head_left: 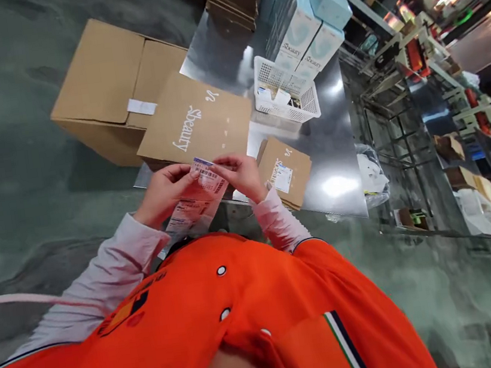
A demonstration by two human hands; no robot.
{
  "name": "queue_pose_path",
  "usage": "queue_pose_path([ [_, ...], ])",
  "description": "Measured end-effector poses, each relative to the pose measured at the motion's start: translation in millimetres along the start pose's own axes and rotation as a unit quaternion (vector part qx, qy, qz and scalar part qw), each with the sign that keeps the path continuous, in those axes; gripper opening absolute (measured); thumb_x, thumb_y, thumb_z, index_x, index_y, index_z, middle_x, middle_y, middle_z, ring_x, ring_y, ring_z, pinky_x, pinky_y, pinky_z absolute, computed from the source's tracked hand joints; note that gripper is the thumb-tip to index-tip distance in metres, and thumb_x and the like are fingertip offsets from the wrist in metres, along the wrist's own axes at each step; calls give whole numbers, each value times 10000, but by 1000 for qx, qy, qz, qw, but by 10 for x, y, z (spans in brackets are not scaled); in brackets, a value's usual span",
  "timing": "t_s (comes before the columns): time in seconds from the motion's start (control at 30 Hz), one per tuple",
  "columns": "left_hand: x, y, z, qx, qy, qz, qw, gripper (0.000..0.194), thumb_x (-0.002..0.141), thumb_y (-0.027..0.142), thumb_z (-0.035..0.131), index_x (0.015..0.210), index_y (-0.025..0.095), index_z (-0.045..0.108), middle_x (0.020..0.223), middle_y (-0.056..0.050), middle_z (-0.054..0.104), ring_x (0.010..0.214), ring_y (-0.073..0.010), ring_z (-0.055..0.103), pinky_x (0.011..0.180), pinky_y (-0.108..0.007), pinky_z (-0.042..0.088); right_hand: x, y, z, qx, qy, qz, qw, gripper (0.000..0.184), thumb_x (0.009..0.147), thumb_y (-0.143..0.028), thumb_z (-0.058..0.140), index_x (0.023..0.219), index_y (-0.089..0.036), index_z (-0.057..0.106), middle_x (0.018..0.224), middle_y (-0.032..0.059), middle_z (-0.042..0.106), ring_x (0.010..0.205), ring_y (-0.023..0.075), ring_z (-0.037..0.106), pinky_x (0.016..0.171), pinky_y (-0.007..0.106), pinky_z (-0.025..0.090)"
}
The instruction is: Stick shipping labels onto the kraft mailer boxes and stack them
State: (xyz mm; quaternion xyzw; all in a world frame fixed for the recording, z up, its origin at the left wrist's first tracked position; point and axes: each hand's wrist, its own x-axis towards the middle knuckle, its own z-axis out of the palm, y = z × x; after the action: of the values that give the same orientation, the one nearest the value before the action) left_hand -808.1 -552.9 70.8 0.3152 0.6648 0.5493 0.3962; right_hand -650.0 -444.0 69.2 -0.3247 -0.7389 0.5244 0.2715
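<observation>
Both hands hold a strip of pink and white printed labels just above the near edge of a shiny metal table. My left hand grips the strip's left side with curled fingers. My right hand pinches the top label at its upper right corner. The strip hangs down toward my orange shirt. Behind the hands lies a flat brown Sbeauty box. A smaller brown box with a white label sits just right of my right hand.
A white plastic basket holding small items stands behind the boxes, with stacked light blue cartons beyond it. A large cardboard carton sits on the floor at left. Metal racks with boxes fill the right side.
</observation>
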Motion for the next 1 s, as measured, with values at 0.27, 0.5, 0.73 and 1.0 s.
queue_pose_path([
  [0.27,106,44,134,-9,105,9,994,362,688,430,786,610,168,549,616,1,576,617,-131,546,539,-207,406,312,-131,26,-117,-14,-69,991,198,888,-377,726,899,-194,799,992,36,747,950,176,706,922,289,563],
  [0.5,250,-251,-6,-165,-91,-228,955,492,428,285,946,839,117,735,792,-91,751,667,-209,681,598,-273,559,1549,230,-184,-263,48,-11,963,241,847,-345,776,953,-128,781,1266,90,618,1222,189,590,1140,320,432],
  [0.73,-374,-842,-268,-112,-79,-261,956,514,424,423,969,795,163,725,830,-125,771,801,-317,734,679,-357,602,2027,495,-41,-370,-10,-10,929,830,818,-552,758,1469,-111,493,1617,212,330,1567,385,165,1238,675,92],
  [1.0,249,-53,-648,-31,120,-149,981,404,669,395,815,897,78,715,814,-76,740,759,-202,667,665,-273,575,530,376,257,-330,-328,-236,853,546,954,-527,593,1375,-180,615,1594,119,444,1550,248,312,1314,448,143],
])
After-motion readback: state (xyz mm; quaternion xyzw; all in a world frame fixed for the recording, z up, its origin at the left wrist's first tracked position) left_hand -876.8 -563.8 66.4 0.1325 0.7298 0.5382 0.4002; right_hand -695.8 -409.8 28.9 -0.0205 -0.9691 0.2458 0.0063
